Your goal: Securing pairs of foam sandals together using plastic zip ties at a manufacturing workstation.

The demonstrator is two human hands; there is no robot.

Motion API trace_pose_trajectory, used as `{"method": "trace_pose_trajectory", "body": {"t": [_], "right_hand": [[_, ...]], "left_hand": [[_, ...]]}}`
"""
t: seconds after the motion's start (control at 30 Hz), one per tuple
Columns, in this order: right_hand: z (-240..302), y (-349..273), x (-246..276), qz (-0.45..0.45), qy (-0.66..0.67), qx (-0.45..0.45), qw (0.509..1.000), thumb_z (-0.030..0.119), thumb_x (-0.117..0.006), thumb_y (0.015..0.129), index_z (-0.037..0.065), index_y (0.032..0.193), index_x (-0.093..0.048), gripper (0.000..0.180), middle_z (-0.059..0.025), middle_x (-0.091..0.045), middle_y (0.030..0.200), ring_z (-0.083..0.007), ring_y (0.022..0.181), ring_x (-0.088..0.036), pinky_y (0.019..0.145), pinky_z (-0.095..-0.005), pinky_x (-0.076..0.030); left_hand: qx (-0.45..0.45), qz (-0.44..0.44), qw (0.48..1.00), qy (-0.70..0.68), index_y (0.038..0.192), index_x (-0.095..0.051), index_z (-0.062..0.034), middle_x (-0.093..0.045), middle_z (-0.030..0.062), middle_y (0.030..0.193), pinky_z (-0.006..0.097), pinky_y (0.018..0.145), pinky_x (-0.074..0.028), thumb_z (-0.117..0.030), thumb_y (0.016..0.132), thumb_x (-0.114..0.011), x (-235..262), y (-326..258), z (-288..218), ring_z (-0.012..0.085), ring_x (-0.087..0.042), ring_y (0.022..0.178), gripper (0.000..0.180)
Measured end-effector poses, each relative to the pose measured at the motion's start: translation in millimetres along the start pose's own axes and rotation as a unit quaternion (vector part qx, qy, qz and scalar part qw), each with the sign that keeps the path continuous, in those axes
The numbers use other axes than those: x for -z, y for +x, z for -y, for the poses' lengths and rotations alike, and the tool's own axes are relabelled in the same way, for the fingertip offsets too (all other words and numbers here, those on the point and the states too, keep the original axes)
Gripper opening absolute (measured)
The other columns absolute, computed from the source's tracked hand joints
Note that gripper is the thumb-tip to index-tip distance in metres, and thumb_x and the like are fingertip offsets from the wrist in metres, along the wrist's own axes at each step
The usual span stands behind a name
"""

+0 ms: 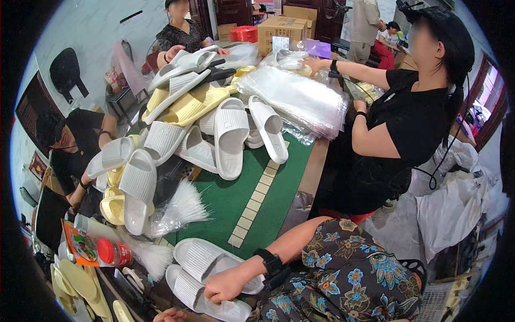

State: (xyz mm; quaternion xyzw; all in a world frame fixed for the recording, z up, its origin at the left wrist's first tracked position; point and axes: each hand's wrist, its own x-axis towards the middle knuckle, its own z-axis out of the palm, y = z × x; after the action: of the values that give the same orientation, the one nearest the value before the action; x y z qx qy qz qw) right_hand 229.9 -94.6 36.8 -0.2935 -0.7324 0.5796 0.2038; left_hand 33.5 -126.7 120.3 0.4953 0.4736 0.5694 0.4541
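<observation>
A pair of pale grey slippers with ribbed straps lies side by side near me, one farther slipper [199, 257] and one nearer slipper [186, 290]. My right hand [224, 283], with a black watch-like band [270, 261] on its wrist, is closed over the pair. Its curled fingers rest at the nearer slipper's strap opening, and whatever they pinch is hidden. Only part of my left hand [170, 315] shows at the lower edge, left of the nearer slipper; most of its fingers are cut off. A bundle of thin white strips [153, 256] lies beyond the pair.
Grey and yellow slippers pile up on the green tabletop [225, 206], beside clear plastic bags [295, 94]. A red-lidded jar [113, 251] stands at left. Co-workers are at the left, far side and right, one reaching across [354, 70]. Cardboard boxes [281, 35] stand behind.
</observation>
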Motion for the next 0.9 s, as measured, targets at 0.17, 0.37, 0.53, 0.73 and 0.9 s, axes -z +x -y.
{"method": "trace_pose_trajectory", "body": {"t": [0.17, 0.37, 0.53, 0.73, 0.9], "right_hand": [[9.6, -11.1, 8.1, -0.175, -0.170, 0.025, 0.969, 0.023, -0.054, 0.089, 0.002, 0.085, -0.060, 0.022, -0.0163, -0.062, 0.069, -0.0379, 0.068, -0.062, 0.062, -0.0479, -0.049], [32.8, -36.0, 17.1, -0.324, -0.352, 0.173, 0.861, 0.018, -0.066, 0.084, 0.009, 0.086, -0.059, 0.012, -0.0060, -0.055, 0.076, -0.0250, 0.066, -0.060, 0.056, -0.0357, -0.050], [13.7, -64.2, 3.1, -0.162, -0.349, 0.043, 0.922, 0.018, -0.060, 0.087, 0.006, 0.079, -0.057, 0.015, -0.0106, -0.059, 0.073, -0.0308, 0.068, -0.064, 0.059, -0.0419, -0.051], [7.8, -80.8, -19.5, 0.012, -0.340, -0.122, 0.932, 0.022, -0.052, 0.089, 0.002, 0.078, -0.060, 0.024, -0.0176, -0.065, 0.075, -0.0373, 0.070, -0.066, 0.059, -0.0502, -0.052], [8.7, -90.3, -25.5, -0.007, -0.331, -0.159, 0.930, 0.022, -0.054, 0.087, 0.003, 0.075, -0.061, 0.023, -0.0182, -0.066, 0.072, -0.0385, 0.065, -0.066, 0.058, -0.0506, -0.053]], "left_hand": [[-0.014, -0.076, 0.993, -0.091, 0.093, -0.059, -0.0037, -0.062, 0.0080, 0.086, 0.031, 0.073, -0.046, -0.021, 0.100, -0.054, 42.4, 8.2, -2.9, 0.0174, -0.055, 0.075, 0.020], [0.007, -0.171, 0.985, -0.032, 0.128, -0.044, 0.0042, -0.052, 0.0044, 0.093, 0.024, 0.064, -0.043, -0.019, 0.092, -0.061, 53.7, 4.0, 33.5, 0.0120, -0.049, 0.073, 0.046], [0.105, -0.061, 0.992, 0.046, 0.108, -0.052, 0.0010, -0.064, 0.0053, 0.074, 0.022, 0.052, -0.045, 0.001, 0.089, -0.055, 17.1, -14.9, 41.3, 0.0094, -0.055, 0.057, 0.019], [0.157, 0.063, 0.961, 0.221, 0.095, -0.063, 0.0036, -0.069, 0.0079, 0.075, 0.024, 0.053, -0.051, -0.003, 0.088, -0.064, 26.4, -39.9, 81.1, 0.0098, -0.065, 0.061, 0.010], [0.148, 0.113, 0.953, 0.240, 0.095, -0.066, 0.0045, -0.068, 0.0091, 0.072, 0.024, 0.054, -0.052, -0.005, 0.087, -0.064, 26.5, -38.6, 82.9, 0.0118, -0.068, 0.062, 0.012]]}}
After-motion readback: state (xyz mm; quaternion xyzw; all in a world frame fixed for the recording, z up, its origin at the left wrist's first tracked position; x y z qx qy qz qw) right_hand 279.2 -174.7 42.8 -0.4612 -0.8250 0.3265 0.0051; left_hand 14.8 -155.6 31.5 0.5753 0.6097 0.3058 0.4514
